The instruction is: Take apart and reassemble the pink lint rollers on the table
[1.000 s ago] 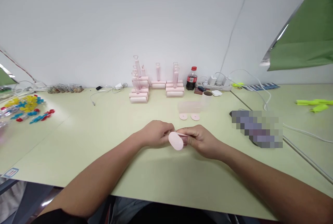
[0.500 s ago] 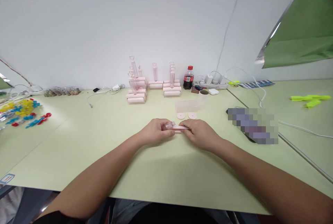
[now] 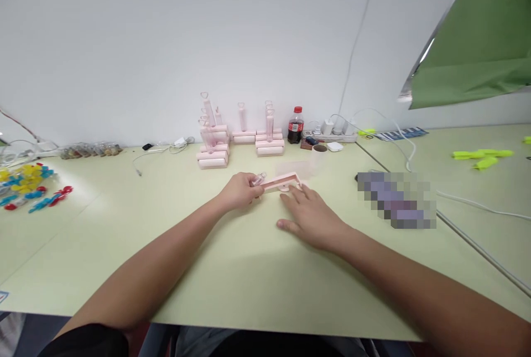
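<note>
My left hand (image 3: 238, 190) is closed around one end of a pink, trough-shaped lint roller frame (image 3: 274, 186), tilted with its hollow side showing. A small clear plastic piece (image 3: 259, 178) sticks up beside those fingers. My right hand (image 3: 310, 216) lies low over the table, palm down, thumb and fingers spread. Its fingertips are near the frame's right end and a small pale pink disc (image 3: 284, 188), and whether they touch a disc is unclear. Behind the frame are a clear pinkish cover (image 3: 292, 168) and a white sticky-paper roll (image 3: 319, 162).
Pink lint rollers (image 3: 213, 159) with upright handles stand along the wall. Beside them are a cola bottle (image 3: 296, 126) and a power strip (image 3: 338, 137). A pixelated item (image 3: 396, 199) lies at right. Colourful plastic pieces (image 3: 31, 180) lie far left, neon-yellow pieces (image 3: 481, 155) far right.
The frame has moved away from me and turned up to show its hollow side. My right hand has let go of it and spread its fingers near the discs.
</note>
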### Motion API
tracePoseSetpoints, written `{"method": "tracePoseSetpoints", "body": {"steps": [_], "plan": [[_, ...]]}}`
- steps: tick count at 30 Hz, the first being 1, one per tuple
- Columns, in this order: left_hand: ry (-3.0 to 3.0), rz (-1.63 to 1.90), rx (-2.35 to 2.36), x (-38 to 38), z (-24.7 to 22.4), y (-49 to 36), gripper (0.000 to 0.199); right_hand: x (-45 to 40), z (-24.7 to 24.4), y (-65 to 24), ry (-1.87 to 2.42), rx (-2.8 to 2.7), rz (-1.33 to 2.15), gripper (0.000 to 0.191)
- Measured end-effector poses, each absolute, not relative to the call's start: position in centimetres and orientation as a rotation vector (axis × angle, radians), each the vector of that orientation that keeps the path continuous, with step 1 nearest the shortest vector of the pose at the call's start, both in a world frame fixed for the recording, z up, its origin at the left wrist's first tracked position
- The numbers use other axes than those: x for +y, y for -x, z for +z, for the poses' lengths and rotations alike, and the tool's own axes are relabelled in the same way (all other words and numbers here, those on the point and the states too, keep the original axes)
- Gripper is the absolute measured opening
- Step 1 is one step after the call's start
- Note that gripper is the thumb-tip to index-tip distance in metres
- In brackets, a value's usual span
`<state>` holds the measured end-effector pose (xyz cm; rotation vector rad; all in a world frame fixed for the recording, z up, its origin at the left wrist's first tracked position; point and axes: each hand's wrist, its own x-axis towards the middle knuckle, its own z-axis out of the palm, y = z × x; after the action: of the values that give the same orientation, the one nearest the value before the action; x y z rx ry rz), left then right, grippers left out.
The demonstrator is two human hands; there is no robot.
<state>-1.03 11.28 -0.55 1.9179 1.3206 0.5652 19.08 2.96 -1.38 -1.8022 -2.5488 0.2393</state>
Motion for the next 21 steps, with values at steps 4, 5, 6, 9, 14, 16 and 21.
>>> {"method": "tracePoseSetpoints", "body": {"steps": [4, 5, 6, 9, 14, 16, 21], "plan": [[-2.071, 0.541, 1.326, 12.9, -0.4, -1.0, 0.013, 4.7, -2.8, -20.1, 1.931, -2.504, 0.426, 0.088], [-2.091, 0.544, 1.337, 13.2, -0.3, -1.5, 0.014, 4.7, -3.0, -20.1, 1.917, -2.512, 0.453, 0.088], [-2.105, 0.551, 1.351, 13.5, -0.3, -2.0, 0.015, 4.8, -3.2, -20.1, 1.901, -2.519, 0.471, 0.088], [-2.143, 0.565, 1.390, 13.9, -0.3, -3.0, 0.018, 4.7, -3.1, -19.8, 1.865, -2.547, 0.513, 0.090], [-2.229, 0.543, 1.420, 13.6, -0.8, -3.6, 0.013, 4.2, -2.6, -19.7, 1.831, -2.606, 0.576, 0.091], [-2.264, 0.509, 1.426, 13.5, -1.0, -3.8, 0.012, 3.7, -2.5, -19.6, 1.806, -2.640, 0.601, 0.094], [-2.360, 0.416, 1.431, 13.8, -1.1, -4.1, 0.013, 2.6, -2.8, -19.0, 1.811, -2.660, 0.624, 0.104]]}}
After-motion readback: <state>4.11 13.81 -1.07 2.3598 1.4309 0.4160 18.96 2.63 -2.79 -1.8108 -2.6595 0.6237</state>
